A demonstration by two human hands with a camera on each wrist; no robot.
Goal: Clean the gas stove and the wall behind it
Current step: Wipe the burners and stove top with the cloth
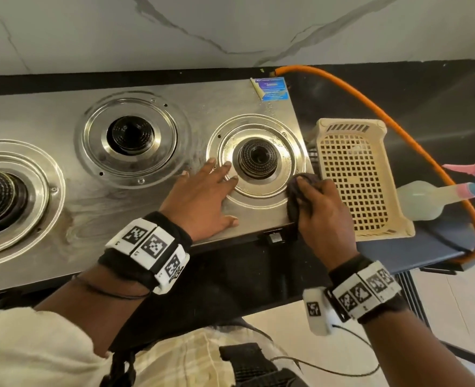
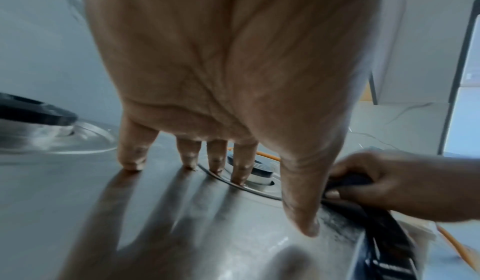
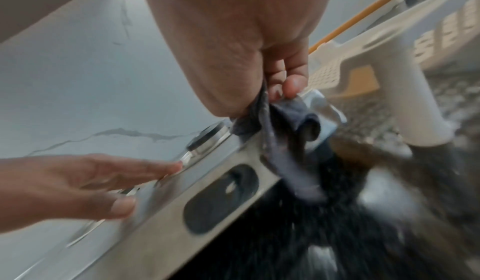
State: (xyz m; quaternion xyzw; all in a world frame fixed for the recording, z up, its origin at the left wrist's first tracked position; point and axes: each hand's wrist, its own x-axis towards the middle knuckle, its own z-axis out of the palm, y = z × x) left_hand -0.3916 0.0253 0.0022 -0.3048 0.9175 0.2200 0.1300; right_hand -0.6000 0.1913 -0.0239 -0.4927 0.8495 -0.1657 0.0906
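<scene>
A steel gas stove [image 1: 63,208] with three bare burners fills the counter; white marble wall [image 1: 174,29] rises behind it. My left hand [image 1: 202,196] lies flat with spread fingers on the stove top, fingertips [image 2: 215,167] touching the rim of the right burner [image 1: 258,160]. My right hand [image 1: 320,208] grips a dark grey cloth [image 1: 295,202] bunched at the stove's front right corner. In the right wrist view the cloth [image 3: 280,140] hangs from the curled fingers over the stove's edge. The left wrist view shows the right hand [image 2: 405,183] beside my thumb.
A cream perforated plastic basket [image 1: 356,177] sits just right of the stove. A spray bottle [image 1: 431,199] lies beyond it on the dark counter [image 1: 398,107]. An orange gas hose [image 1: 398,129] loops around both. A blue sticker [image 1: 272,89] marks the stove's back right corner.
</scene>
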